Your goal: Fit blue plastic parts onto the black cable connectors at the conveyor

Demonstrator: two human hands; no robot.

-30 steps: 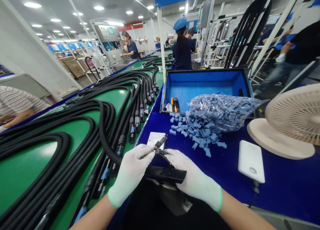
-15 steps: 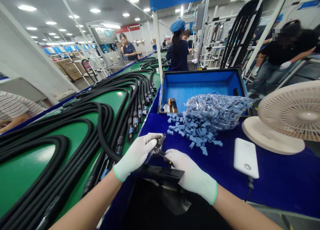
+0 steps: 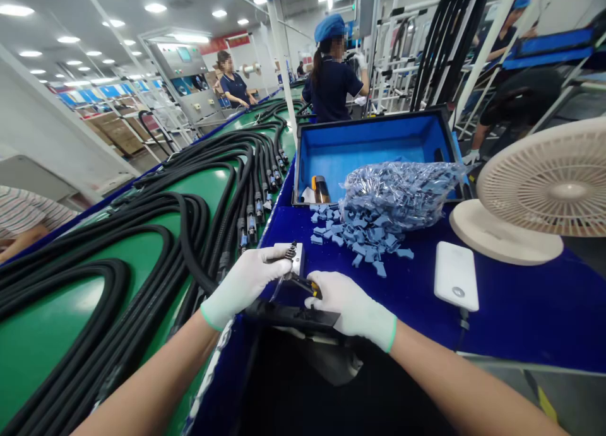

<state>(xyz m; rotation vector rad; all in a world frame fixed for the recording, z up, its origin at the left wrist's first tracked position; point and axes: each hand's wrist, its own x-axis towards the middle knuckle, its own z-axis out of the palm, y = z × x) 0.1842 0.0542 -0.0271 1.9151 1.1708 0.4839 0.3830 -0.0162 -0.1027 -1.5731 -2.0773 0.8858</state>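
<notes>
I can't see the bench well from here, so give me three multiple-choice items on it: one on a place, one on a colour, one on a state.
1. Where do the loose blue pieces lie? A) on the green belt B) on the blue tabletop C) on the fan's base
2. What colour is the cuff of the left glove? A) red B) black C) green
3. What state is the blue-lined case in? A) open B) shut C) upside down

1: B, they sit in front of the clear bag.
2: C, a green band edges the wrist.
3: A, its interior and an amber bottle show.
</notes>
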